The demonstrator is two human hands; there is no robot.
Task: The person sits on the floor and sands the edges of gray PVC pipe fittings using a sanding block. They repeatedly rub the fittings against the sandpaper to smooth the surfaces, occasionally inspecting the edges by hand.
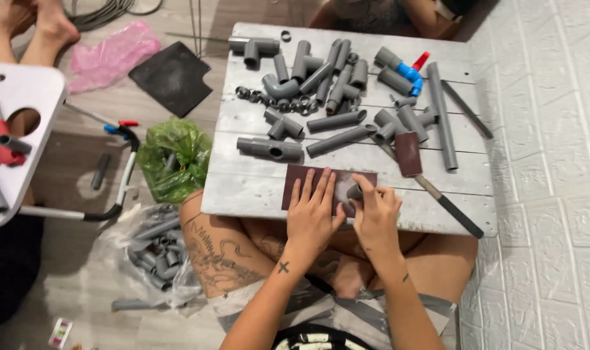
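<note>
On the near edge of the grey wooden board [256,194]:
- left hand [312,214] flat, fingers spread, pressing down brown sandpaper sheet [301,178]
- right hand [376,217] pinching small grey pipe piece [354,192], standing on right end of the sheet
- just right: sanding stick [431,188] with brown pad, lying diagonal
- farther: pile of grey pipes and elbows [334,84], blue valve [409,72] far right
- left of board, on floor: green bag [172,159], clear bag of grey fittings [155,249]
</note>
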